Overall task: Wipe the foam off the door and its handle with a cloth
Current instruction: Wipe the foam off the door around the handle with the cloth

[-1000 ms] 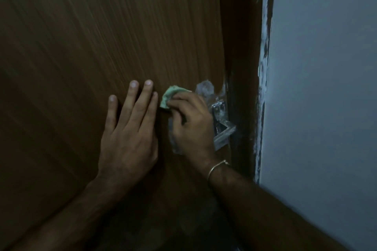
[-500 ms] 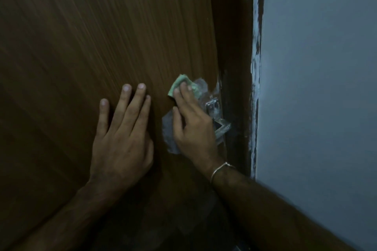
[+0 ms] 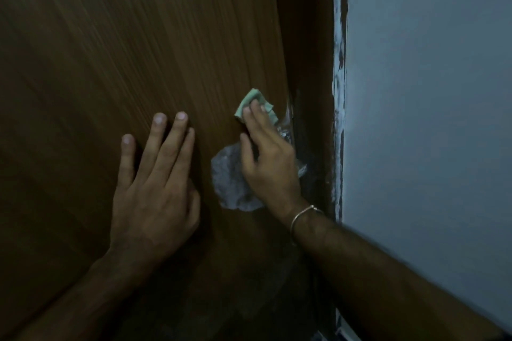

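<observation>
Lying flat on the wood-grain door (image 3: 138,50), left hand (image 3: 155,188) with fingers straight and slightly spread. Pressing a crumpled green cloth (image 3: 256,105) to the door, right hand (image 3: 266,158) with fingers extended, beside a grey foam (image 3: 230,183) patch; handle hidden.

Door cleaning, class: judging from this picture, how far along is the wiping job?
Done: the door above and left of the hands shows no foam. In hand: the right hand presses the green cloth on the door beside the handle; the left hand rests flat. Left: a foam patch below the cloth, and the handle looks wet.
</observation>
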